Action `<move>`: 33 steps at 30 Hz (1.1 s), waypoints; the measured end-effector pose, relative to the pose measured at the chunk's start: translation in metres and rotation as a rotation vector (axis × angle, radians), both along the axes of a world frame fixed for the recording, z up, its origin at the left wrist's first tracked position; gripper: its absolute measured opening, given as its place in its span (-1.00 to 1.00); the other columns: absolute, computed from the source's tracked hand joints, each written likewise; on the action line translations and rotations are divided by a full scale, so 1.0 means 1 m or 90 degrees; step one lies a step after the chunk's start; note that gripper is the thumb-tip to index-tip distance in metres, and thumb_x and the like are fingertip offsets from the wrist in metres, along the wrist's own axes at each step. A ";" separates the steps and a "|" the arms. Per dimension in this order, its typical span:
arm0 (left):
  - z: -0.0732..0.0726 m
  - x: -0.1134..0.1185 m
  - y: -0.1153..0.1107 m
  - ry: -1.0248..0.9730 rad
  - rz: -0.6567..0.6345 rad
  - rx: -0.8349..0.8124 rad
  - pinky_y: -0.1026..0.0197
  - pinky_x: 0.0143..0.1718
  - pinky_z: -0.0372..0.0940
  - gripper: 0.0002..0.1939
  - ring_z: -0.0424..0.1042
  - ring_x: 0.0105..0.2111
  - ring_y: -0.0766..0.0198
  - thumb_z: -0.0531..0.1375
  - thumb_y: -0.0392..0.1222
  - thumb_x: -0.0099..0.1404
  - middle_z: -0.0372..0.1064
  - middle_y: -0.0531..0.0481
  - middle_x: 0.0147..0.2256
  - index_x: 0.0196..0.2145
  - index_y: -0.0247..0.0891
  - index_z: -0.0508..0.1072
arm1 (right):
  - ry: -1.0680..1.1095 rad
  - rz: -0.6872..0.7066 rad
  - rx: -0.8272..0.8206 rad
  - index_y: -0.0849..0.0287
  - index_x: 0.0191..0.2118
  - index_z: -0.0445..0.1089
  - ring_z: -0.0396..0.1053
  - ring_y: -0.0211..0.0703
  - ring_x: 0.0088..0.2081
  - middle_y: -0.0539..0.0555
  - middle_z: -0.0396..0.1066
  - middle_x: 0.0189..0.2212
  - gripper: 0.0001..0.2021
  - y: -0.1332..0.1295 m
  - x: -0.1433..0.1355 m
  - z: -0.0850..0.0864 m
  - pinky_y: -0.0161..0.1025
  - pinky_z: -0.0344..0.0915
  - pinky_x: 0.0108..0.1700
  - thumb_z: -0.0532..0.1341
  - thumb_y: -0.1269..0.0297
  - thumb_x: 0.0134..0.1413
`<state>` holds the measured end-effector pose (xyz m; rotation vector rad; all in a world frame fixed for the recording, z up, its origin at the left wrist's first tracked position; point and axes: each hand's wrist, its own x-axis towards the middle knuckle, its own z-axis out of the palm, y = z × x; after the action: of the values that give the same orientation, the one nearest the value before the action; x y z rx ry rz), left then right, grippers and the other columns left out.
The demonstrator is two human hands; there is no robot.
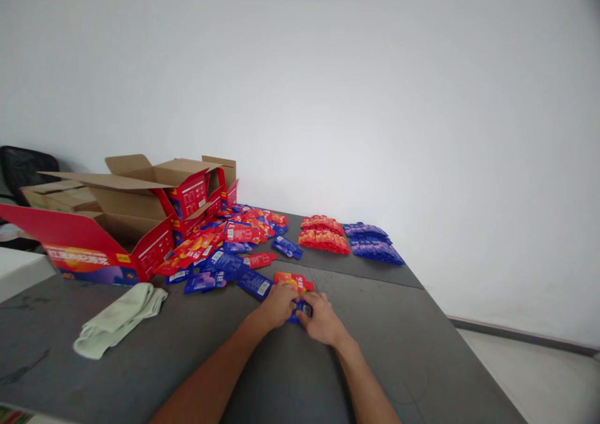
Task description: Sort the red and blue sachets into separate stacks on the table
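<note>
Near the middle of the table, a small blue packet (305, 309) lies between my two hands, partly covered by the fingers. My left hand (278, 305) is closed with bent fingers at its left side. From the right, my right hand (323, 319) grips it with thumb and fingers. Just beyond the fingertips rests a red-orange packet (293, 280), its near edge hidden by my hands. A blue packet with a barcode (254, 283) lies flat by my left hand. Farther left spreads a loose heap of red and blue packets (225, 261).
Open red cardboard boxes (154, 252) stand at the left. A pale green cloth (117, 321) lies before them. Towards the wall, red packets (323, 235) and blue packets (375, 244) sit in neat rows. The grey table (398, 349) ends at a right edge above the floor.
</note>
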<state>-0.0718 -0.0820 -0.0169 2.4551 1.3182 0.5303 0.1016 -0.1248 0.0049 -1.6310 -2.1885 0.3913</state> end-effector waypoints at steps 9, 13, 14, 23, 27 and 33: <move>-0.002 0.000 0.007 0.011 0.089 0.079 0.01 0.17 0.03 -0.63 0.22 0.13 0.13 -0.07 -0.09 0.41 0.38 -0.02 0.08 -0.05 -0.09 0.49 | 0.033 -0.026 -0.039 0.05 0.00 0.44 0.29 -0.03 -0.02 0.10 0.36 -0.10 -0.53 0.006 0.005 -0.015 -0.21 0.19 0.03 0.33 0.24 -0.14; -0.002 0.002 0.010 0.043 0.272 0.095 -0.16 0.11 0.05 -0.52 0.16 0.16 -0.07 -0.08 0.11 0.40 0.33 -0.17 0.11 0.04 -0.14 0.44 | 0.106 -0.098 -0.033 0.14 -0.06 0.47 0.37 -0.10 -0.14 0.09 0.41 -0.18 -0.60 0.015 0.010 -0.019 -0.28 0.24 -0.02 0.28 0.30 -0.13; -0.001 0.002 0.011 0.036 0.301 0.100 -0.17 0.10 0.05 -0.50 0.17 0.16 -0.09 -0.07 0.12 0.39 0.33 -0.21 0.10 0.07 -0.17 0.42 | 0.119 -0.125 -0.028 0.15 -0.07 0.47 0.38 -0.10 -0.15 0.09 0.42 -0.20 -0.62 0.017 0.012 -0.020 -0.28 0.24 -0.04 0.26 0.30 -0.10; 0.002 0.028 0.001 -0.307 0.128 -0.085 0.21 -0.24 0.25 -0.62 0.45 -0.31 0.18 0.00 0.01 0.36 0.51 -0.10 -0.33 -0.31 -0.27 0.52 | 0.205 -0.144 0.106 0.14 -0.12 0.51 0.41 -0.11 -0.19 0.10 0.44 -0.26 -0.70 0.017 0.005 -0.016 -0.31 0.26 -0.09 0.10 0.33 0.08; -0.010 0.040 0.004 -0.515 0.135 -0.187 0.25 -0.29 0.29 -0.69 0.48 -0.30 0.18 0.16 -0.03 0.21 0.53 -0.08 -0.30 -0.20 -0.30 0.49 | 0.237 -0.074 0.114 0.14 -0.20 0.51 0.40 -0.13 -0.19 0.11 0.41 -0.29 -0.73 0.009 -0.006 -0.013 -0.32 0.29 -0.10 0.07 0.35 0.10; -0.022 0.033 0.015 -0.684 0.177 -0.353 0.29 -0.47 0.27 -0.78 0.46 -0.45 0.24 0.13 -0.29 0.05 0.49 -0.03 -0.42 -0.31 -0.33 0.46 | 0.240 0.009 0.081 0.17 0.11 0.38 0.31 -0.02 0.06 0.16 0.35 0.01 -0.39 0.009 -0.005 -0.019 -0.20 0.20 0.16 0.16 0.46 -0.19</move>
<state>-0.0388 -0.0668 -0.0386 1.1908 1.0799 1.1377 0.0964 -0.1153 -0.0136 -1.3488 -1.9017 0.5078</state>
